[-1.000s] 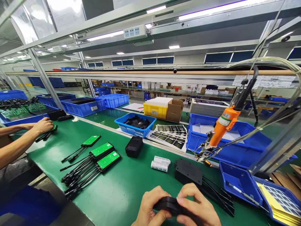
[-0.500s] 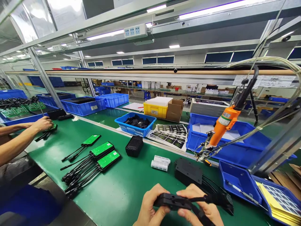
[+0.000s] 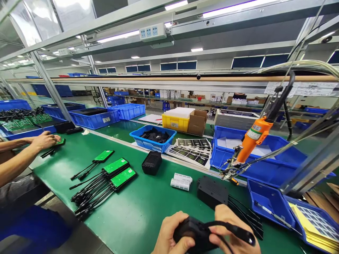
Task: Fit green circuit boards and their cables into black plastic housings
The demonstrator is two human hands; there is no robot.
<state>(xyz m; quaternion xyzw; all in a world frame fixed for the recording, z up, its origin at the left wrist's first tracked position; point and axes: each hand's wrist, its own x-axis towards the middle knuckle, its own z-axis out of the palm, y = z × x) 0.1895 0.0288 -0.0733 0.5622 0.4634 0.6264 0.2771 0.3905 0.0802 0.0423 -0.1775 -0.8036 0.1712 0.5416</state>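
At the bottom edge, my left hand and my right hand both grip a black plastic housing with black cables trailing off to the right. My fingers are curled round it. Just beyond it on the green mat lies another black housing with its cables. Two white label rolls sit to its left.
Green circuit boards with black leads lie at left. A black box, a blue basket, sticker sheets and blue bins surround. An orange electric screwdriver hangs at right. A co-worker's hand rests on a board at far left.
I have turned the black housing in my hands and its cable has swung out to the right. The co-worker's hand stays on the board at far left.
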